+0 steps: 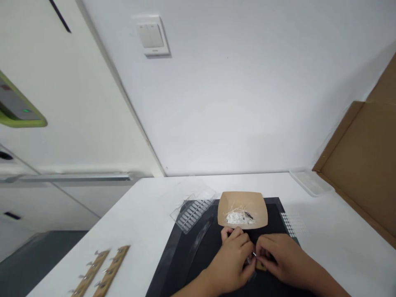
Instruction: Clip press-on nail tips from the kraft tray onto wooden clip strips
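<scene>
My left hand (235, 258) is closed over the black mat (201, 264), its fingers pinched around something small and partly hidden. Close beside it, the fingertips of my right hand (281, 255) pinch together near a small silvery piece (254, 254). I cannot tell which hand holds that piece. Just below the fingertips, a bit of a wooden block (260, 266) shows, mostly covered by the hands. Right behind my hands stands a brown paper tray (262, 206) with white scraps, thin sticks and a small dark item in it.
Clear plastic sheet (193, 216) with rows of nail-shaped tips lies left of the paper tray. Two wooden strips (113, 270) bearing metal clips lie at left. White squares (287, 225), a clear plastic box (312, 183) and a cardboard box (361, 165) are at right. A wall (241, 103) rises behind.
</scene>
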The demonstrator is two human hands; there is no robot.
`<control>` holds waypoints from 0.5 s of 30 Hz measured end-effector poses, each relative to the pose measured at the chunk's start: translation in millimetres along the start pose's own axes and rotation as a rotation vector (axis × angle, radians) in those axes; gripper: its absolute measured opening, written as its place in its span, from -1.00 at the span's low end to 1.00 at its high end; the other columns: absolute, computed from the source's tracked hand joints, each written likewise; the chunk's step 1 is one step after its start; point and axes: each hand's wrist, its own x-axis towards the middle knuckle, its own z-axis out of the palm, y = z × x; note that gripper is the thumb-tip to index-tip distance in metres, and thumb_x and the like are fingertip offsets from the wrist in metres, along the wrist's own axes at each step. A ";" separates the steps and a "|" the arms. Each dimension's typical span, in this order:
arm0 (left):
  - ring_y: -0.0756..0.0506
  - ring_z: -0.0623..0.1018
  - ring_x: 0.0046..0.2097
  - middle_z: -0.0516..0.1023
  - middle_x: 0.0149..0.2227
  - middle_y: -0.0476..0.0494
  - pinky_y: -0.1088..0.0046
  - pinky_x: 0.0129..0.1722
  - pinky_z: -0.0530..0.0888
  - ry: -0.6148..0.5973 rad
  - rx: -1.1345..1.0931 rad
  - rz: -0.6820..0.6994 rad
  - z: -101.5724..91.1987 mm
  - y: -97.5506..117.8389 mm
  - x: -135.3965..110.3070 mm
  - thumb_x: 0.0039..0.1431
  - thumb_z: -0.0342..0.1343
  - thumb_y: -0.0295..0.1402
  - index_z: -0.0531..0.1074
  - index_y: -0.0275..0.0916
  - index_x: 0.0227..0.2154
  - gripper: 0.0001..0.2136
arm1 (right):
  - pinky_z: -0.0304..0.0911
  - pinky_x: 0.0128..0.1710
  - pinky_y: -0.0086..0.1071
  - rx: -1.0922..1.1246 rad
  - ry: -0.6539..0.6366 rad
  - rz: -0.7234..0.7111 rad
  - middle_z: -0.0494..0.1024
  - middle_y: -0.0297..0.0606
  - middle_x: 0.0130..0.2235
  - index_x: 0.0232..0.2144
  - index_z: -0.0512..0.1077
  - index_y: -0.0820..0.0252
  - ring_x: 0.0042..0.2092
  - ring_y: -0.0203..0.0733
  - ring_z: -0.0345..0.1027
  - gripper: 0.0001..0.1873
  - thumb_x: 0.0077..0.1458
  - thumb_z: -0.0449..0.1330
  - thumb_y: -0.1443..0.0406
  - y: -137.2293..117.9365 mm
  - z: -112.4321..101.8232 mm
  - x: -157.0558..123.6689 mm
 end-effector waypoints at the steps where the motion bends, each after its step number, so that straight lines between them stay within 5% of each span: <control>1: -0.17 0.40 -0.07 0.48 -0.28 -0.05 0.12 -0.01 0.11 0.002 -0.002 -0.002 0.2 0.0 0.0 0.23 0.18 -0.41 0.38 -0.18 -0.30 -0.94 | 0.08 -0.29 -0.42 0.001 0.001 0.001 0.57 -0.41 -0.28 -0.25 0.41 0.08 -0.29 -0.26 0.38 -0.96 0.25 0.21 0.34 -0.2 0.1 0.1; 15: -0.17 0.41 -0.07 0.48 -0.28 -0.04 0.09 0.02 0.10 0.011 0.013 0.001 1.1 -0.5 0.3 0.23 0.18 -0.40 0.37 -0.19 -0.32 -0.92 | 0.07 -0.28 -0.41 -0.024 0.000 -0.008 0.57 -0.41 -0.27 -0.25 0.39 0.09 -0.29 -0.27 0.38 -0.96 0.27 0.21 0.33 -1.1 0.6 -0.4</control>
